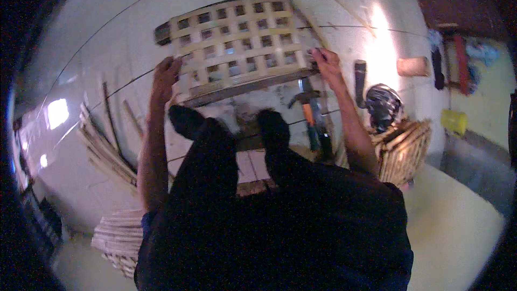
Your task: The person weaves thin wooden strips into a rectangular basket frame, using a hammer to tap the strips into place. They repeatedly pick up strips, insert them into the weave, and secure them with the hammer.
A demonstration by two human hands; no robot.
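A lattice panel (235,47) of pale crossing strips lies on the tiled floor in front of my feet, tilted a little up to the right. A dark wooden bar (247,91) runs along its near edge, and a dark edge shows along its far side. My left hand (167,74) is closed on the panel's left side near the front corner. At the right near corner, my right hand (327,63) pinches the panel's edge. Both hands are slightly blurred. A hammer (308,106) with an orange handle lies between my right foot and right forearm, beside other tools.
Long strips (107,151) lie to my left, with a stack of slats (121,234) nearer me. At right are a dark cylinder (360,82), a brown roll (413,67), a shiny dark bundle (383,105), bundled wooden sticks (405,151) and a yellow container (454,122).
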